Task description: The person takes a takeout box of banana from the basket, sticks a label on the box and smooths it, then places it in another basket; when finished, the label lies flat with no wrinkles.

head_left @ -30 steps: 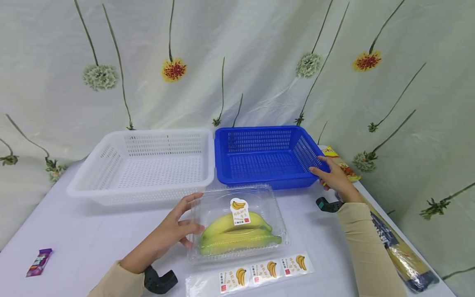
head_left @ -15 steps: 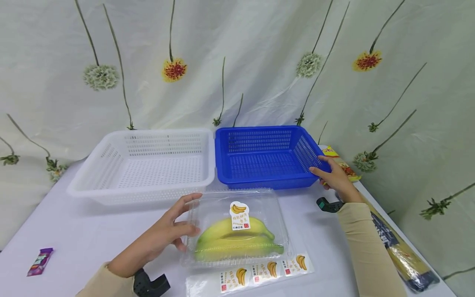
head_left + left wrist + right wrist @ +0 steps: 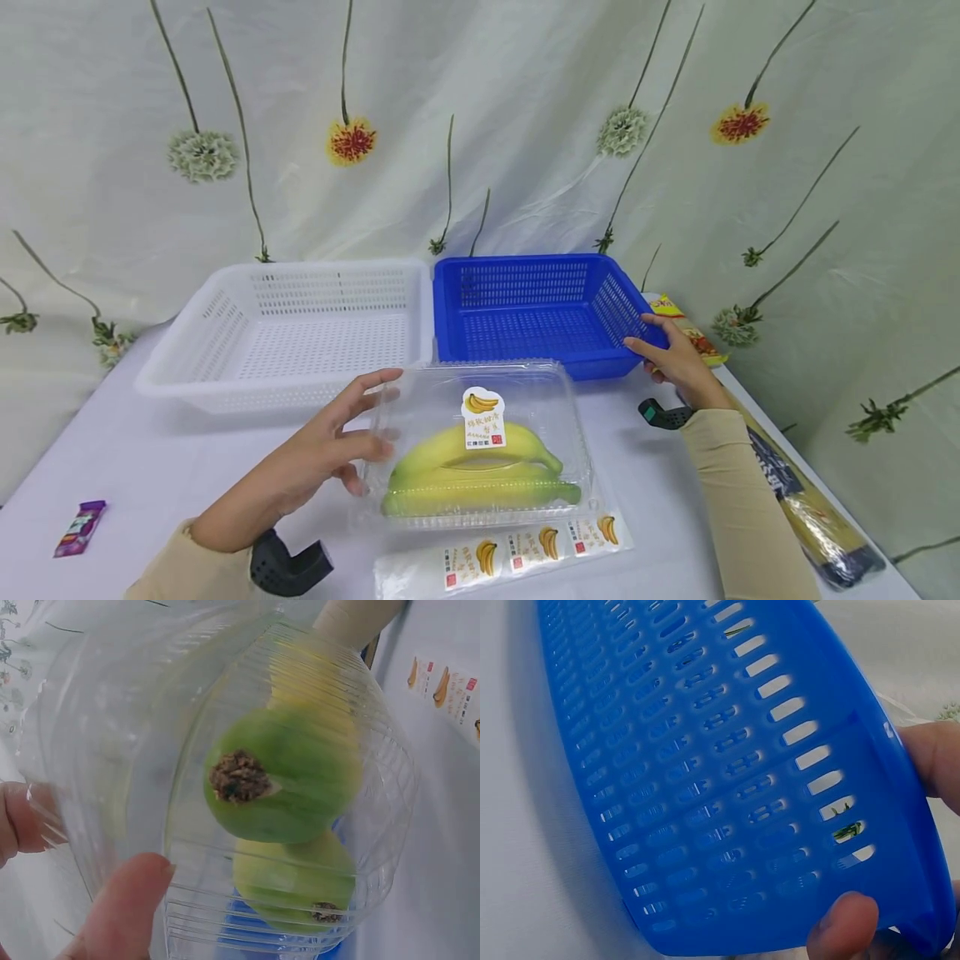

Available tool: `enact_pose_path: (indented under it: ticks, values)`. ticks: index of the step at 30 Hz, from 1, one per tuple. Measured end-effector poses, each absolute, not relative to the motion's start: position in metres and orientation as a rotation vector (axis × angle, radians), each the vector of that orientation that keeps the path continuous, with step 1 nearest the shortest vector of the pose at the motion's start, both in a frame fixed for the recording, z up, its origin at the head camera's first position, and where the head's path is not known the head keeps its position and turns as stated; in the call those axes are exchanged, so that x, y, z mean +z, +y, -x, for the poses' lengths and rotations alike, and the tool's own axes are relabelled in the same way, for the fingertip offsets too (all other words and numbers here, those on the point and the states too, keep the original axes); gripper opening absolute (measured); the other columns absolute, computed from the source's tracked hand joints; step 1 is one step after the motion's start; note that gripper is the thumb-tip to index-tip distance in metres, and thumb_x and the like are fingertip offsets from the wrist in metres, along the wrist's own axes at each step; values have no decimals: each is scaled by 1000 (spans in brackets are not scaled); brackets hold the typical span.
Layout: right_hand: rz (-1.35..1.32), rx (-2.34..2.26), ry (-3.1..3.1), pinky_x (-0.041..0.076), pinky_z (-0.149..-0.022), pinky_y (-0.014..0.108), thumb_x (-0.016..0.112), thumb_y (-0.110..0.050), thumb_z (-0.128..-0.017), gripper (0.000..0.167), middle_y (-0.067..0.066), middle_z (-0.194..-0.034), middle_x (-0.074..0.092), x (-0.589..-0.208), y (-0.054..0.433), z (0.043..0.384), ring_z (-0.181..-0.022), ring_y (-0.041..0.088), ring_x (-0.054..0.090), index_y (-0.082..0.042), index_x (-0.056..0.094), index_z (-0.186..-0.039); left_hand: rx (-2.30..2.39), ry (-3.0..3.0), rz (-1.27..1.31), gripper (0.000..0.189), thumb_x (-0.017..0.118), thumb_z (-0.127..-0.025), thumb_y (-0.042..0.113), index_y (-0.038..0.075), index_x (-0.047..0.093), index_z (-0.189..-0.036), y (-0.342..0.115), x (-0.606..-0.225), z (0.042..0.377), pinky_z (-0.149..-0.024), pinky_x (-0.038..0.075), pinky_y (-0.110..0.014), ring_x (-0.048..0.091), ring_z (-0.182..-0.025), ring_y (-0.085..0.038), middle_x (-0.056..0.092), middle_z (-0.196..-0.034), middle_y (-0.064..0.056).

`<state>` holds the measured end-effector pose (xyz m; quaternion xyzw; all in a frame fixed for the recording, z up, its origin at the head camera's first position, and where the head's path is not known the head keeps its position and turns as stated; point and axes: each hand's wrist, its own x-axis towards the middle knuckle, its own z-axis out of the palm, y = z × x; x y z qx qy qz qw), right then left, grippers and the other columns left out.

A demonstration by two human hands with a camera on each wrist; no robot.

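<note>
In the head view my left hand (image 3: 318, 450) grips the left side of a clear plastic clamshell box (image 3: 420, 404), held up over the table. Bananas (image 3: 468, 479), yellow with green ends, lie inside, and a white banana label (image 3: 484, 419) is stuck on the lid. The left wrist view shows the thumb (image 3: 127, 904) pressed on the box wall near the banana tips (image 3: 281, 776). My right hand (image 3: 681, 362) holds the front right corner of a blue plastic basket (image 3: 532, 367). Seen from the right wrist, the thumb (image 3: 847, 922) lies against the basket's slotted wall.
Left of the blue basket stands a white basket (image 3: 292, 387). A strip of banana labels (image 3: 502, 558) lies below the box. A purple snack packet (image 3: 80, 529) is at far left. Along the right edge lie a yellow packet (image 3: 693, 333) and a long golden packet (image 3: 817, 508).
The banana box first came nearer and slightly lower in view, then rose, its far edge now overlapping the front of the blue basket. The right hand and both baskets stay put.
</note>
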<state>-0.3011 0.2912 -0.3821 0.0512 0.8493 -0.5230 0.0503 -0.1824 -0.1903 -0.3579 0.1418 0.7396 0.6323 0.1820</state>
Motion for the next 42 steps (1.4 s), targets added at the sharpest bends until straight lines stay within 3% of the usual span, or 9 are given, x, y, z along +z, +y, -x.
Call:
enact_pose_path:
  ticks: [9,18,23,29,35,42]
  values:
    - [-163,-1582,2592,45,-66,28,62,-35,-111,81,16,-120,50,-381,292,300,-81,17,51,-9,17,-173,1806,2137,-450,91,67,-94,8,21,22,-172,-191,-338,195,-51,55,-32,57,-136,-49,16,-175,-28]
    - [-154,-1590,2594,45,-68,28,63,-35,-110,81,18,-123,49,-382,293,300,-83,17,52,-10,19,-173,1797,2193,-429,90,66,-96,11,23,21,-172,-186,-308,211,-53,54,-31,51,-142,-53,18,-176,-24]
    - [-144,-1599,2586,45,-68,28,63,-36,-110,82,21,-133,48,-382,293,300,-84,18,52,-11,18,-173,1777,2235,-420,90,66,-97,12,24,20,-173,-181,-292,221,-56,55,-31,54,-133,-45,19,-177,-21]
    - [-156,-1591,2588,45,-67,28,63,-39,-110,83,20,-130,48,-382,293,300,-83,17,52,-11,17,-173,1785,2262,-419,90,62,-98,12,26,16,-175,-174,-282,238,-59,55,-32,55,-119,-30,17,-177,-22]
    - [-162,-1596,2580,44,-67,29,62,-35,-111,80,18,-125,49,-382,293,300,-82,18,51,-10,17,-173,1818,2267,-347,91,58,-97,11,29,16,-175,-165,-280,258,-64,55,-30,49,-137,-37,15,-179,-17]
    - [-162,-1598,2579,43,-67,28,62,-35,-111,80,18,-124,49,-381,292,299,-81,18,51,-10,19,-173,1881,2266,-256,90,58,-98,11,32,17,-174,-156,-279,277,-69,54,-29,43,-145,-40,17,-178,-17]
